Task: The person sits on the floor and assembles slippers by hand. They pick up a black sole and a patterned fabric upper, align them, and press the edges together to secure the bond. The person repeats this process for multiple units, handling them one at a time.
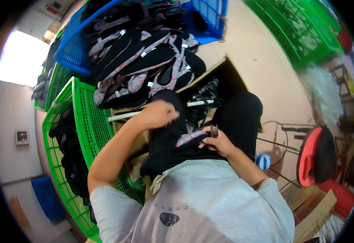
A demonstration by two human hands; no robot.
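Over my lap, my right hand (pixel 219 143) is closed around a dark metal tool (pixel 213 130), which looks like thread snips. The same hand holds a small slipper-like fabric piece (pixel 190 138), grey-and-red patterned with a black side. Above my left thigh is my left hand (pixel 160 115), apart from that piece, its fingers curled in and slightly blurred. Whether anything is pinched in them is hidden. Beyond my knees lies a big heap of similar black and floral pieces (pixel 144 60) with small white tags.
Between my legs stands a cardboard box (pixel 235 73) with dark scraps, a white rod (pixel 201 103) across it. Green crates (pixel 92 121) flank my left side; a blue crate (pixel 211 20) stands behind the heap. To the right are a red-and-black stool (pixel 308 158) and a green crate (pixel 294 32).
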